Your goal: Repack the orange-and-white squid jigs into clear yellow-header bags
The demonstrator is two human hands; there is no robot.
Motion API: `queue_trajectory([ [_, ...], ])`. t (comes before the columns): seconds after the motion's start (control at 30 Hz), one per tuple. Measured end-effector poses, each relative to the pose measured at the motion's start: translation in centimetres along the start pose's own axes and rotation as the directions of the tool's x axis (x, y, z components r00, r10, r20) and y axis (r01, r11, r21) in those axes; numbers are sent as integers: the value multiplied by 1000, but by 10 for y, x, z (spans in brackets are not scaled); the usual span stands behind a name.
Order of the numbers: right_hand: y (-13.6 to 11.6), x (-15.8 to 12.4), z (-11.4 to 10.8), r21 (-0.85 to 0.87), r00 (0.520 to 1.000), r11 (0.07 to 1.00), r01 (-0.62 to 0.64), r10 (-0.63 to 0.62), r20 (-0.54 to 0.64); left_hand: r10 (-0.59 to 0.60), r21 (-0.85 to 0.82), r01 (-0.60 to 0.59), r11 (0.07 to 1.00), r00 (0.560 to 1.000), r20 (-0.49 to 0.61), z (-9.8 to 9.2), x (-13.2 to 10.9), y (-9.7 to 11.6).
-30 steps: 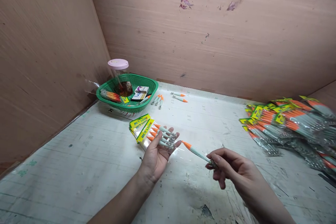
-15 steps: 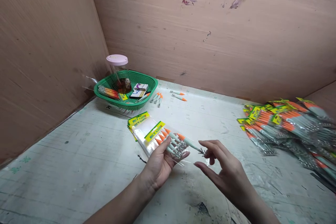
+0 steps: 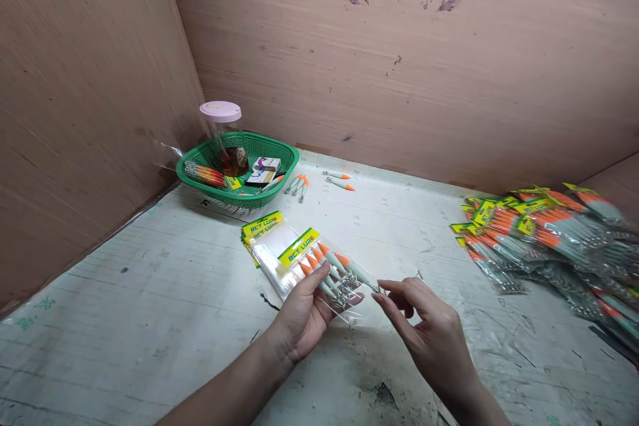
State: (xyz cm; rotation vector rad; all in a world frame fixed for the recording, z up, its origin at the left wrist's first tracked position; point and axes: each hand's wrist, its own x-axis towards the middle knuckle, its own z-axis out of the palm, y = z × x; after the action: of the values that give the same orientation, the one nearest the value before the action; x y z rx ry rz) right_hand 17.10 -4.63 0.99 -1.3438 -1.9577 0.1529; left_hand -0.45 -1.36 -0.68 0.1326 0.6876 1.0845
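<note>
A person's left hand (image 3: pixel 304 319) clasps a clear BCT Lure packet (image 3: pixel 298 247) of orange-tipped squid jigs (image 3: pixel 329 257) above a worktop (image 3: pixel 150 319), while the right hand (image 3: pixel 429 319), just beside it, pinches another jig (image 3: pixel 367 278) by its hooked end. Packaged jigs (image 3: pixel 554 233) lie heaped at right; a green basket (image 3: pixel 234 200) sits beyond, at left.
</note>
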Motion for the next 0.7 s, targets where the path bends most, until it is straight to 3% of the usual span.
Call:
queue_trajectory([
  [0.33, -1, -5, -9, -10, 976, 977, 215, -215, 33, -45, 51, 44, 998, 999, 19, 0, 0, -1],
  [0.6, -1, -4, -7, 7, 997, 998, 67, -66, -32, -118, 113, 109, 988, 990, 73, -2, -1, -2],
  [0.7, 1, -3, -9, 15, 997, 997, 72, -72, 9, -162, 149, 144, 978, 980, 113, -3, -3, -2],
])
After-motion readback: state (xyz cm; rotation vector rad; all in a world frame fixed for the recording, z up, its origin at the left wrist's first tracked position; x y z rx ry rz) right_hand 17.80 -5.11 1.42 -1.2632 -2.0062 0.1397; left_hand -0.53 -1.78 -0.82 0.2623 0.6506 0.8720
